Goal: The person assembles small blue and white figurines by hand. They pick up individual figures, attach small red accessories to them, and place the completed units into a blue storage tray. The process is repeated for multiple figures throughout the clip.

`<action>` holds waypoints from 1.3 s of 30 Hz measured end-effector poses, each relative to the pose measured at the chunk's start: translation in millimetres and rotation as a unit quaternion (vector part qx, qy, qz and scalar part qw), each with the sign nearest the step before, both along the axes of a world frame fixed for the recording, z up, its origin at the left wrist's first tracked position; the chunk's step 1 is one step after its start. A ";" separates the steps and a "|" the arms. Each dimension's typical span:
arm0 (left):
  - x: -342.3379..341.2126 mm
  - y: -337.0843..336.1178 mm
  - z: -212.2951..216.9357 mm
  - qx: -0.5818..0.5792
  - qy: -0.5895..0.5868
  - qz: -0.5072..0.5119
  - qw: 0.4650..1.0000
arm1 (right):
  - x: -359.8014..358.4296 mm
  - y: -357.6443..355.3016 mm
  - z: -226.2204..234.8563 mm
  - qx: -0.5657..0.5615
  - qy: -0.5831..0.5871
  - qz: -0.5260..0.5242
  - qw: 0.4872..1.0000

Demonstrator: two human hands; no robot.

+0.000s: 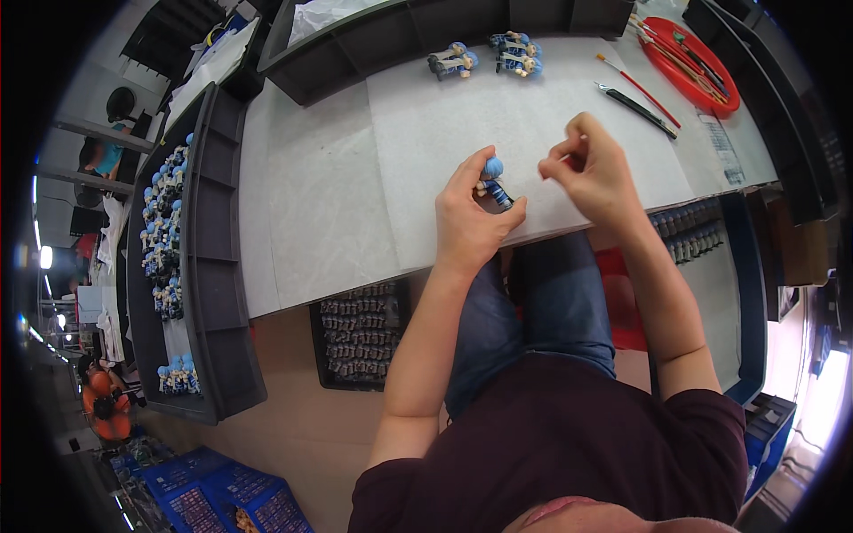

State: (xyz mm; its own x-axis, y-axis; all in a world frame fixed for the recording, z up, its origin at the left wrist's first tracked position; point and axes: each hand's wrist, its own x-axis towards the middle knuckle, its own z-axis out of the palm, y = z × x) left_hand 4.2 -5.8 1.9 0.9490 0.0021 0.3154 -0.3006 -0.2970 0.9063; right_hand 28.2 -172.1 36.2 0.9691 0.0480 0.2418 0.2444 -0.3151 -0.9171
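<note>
While the left hand (466, 222) grips a small blue-headed figurine (494, 182) between thumb and fingers, it keeps the piece lifted just above the near edge of the surface (311, 204), head up and turned toward the person, apparently so the front can be seen and worked on. The right hand (591, 169) sits just beside it, fingertips pinched together near the thumb; whether they hold something small cannot be told. Both wrists hover over the near edge, which seems to steady the work.

Toward the far edge lie more finished figurines (487, 55) in two small groups, set well apart from the working spot. At the far right corner a red tray (702, 80) holds brushes, with a red-handled brush (640, 89) and a dark knife-like tool (638, 108) lying loose beside it, within reach of the right hand. A dark bin (209, 266) along the left edge holds rows of similar figurines.
</note>
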 end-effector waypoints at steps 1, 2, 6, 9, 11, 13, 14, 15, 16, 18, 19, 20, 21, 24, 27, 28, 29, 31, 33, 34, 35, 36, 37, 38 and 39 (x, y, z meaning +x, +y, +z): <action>0.2 -0.7 0.0 0.000 0.004 -0.004 1.000 | 5.4 -10.1 -1.5 0.024 -0.013 -0.026 0.999; 0.2 -1.1 0.6 0.001 0.009 -0.008 1.000 | 10.7 -18.8 -2.2 -0.002 -0.017 -0.043 0.999; 0.3 -0.3 -1.4 0.000 0.015 -0.020 1.000 | 29.4 -34.8 -14.8 -0.073 -0.065 -0.125 0.987; 0.7 0.9 -2.9 -0.041 0.042 -0.031 0.998 | 36.5 -38.3 -16.2 -0.131 -0.100 -0.145 0.976; -0.5 2.0 -1.3 -0.077 0.057 -0.042 0.995 | 32.0 -34.0 -6.3 -0.310 -0.307 -0.225 0.871; -0.7 3.5 -1.6 -0.113 0.064 -0.052 0.990 | 21.2 -22.1 -3.4 -0.296 -0.337 -0.198 0.872; -0.2 4.4 -3.3 -0.132 0.064 -0.056 0.988 | 14.0 -14.5 -7.7 -0.196 -0.264 -0.132 0.935; 0.0 4.3 -4.1 -0.151 0.063 -0.063 0.984 | 6.2 -7.8 -11.9 -0.093 -0.185 -0.065 0.976; -1.0 3.5 -2.6 -0.169 0.057 -0.066 0.982 | -0.1 -0.5 -16.9 -0.012 -0.086 0.014 0.996; -4.1 1.8 1.8 -0.206 0.044 -0.071 0.975 | -10.0 9.8 -16.7 0.090 0.107 0.159 0.977; -2.8 2.8 -0.9 -0.172 0.009 -0.061 0.983 | -12.6 12.7 -2.8 0.095 0.206 0.200 0.953; -1.0 4.9 -6.2 -0.139 -0.025 -0.052 0.989 | -9.7 13.6 -9.0 0.120 0.188 0.208 0.952; 0.3 4.9 -5.7 -0.105 -0.059 -0.042 0.992 | -6.7 13.9 -18.6 0.145 0.170 0.215 0.951; -3.0 4.8 5.2 -0.065 0.002 -0.036 0.997 | -5.0 15.4 -32.3 0.146 0.047 0.133 0.979; 1.6 10.2 -4.0 -0.155 -0.001 -0.072 0.985 | -8.5 15.8 -37.6 0.162 0.039 0.118 0.979; 1.9 9.4 -5.1 -0.203 0.012 -0.068 0.977 | -9.6 16.0 -38.4 0.153 0.031 0.114 0.981; 2.0 8.2 -5.6 -0.249 0.025 -0.063 0.966 | -10.6 16.7 -39.1 0.145 0.024 0.109 0.983; 2.3 8.0 -4.5 -0.287 0.032 -0.043 0.956 | -12.0 19.3 -37.9 0.122 0.010 0.102 0.987; 2.2 6.0 -4.4 -0.279 0.026 -0.018 0.960 | -14.3 19.9 -35.0 0.086 -0.001 0.091 0.992; 1.7 5.0 -2.3 -0.287 0.033 -0.015 0.957 | -14.3 19.9 -36.3 0.090 -0.002 0.085 0.992; 0.9 3.8 1.0 -0.295 0.040 -0.013 0.955 | -14.1 19.5 -38.8 0.093 -0.003 0.079 0.993; 0.3 3.1 2.7 -0.304 0.048 -0.012 0.952 | -14.2 19.2 -40.2 0.097 -0.005 0.071 0.993; -0.3 3.4 2.5 -0.277 0.055 -0.011 0.959 | -14.8 19.8 -40.1 0.111 -0.003 0.064 0.992; -0.9 4.2 1.9 -0.250 0.063 -0.010 0.966 | -15.6 20.8 -40.0 0.125 -0.002 0.057 0.991; -1.0 4.8 1.4 -0.223 0.070 -0.010 0.972 | -15.8 21.1 -39.8 0.138 -0.001 0.049 0.989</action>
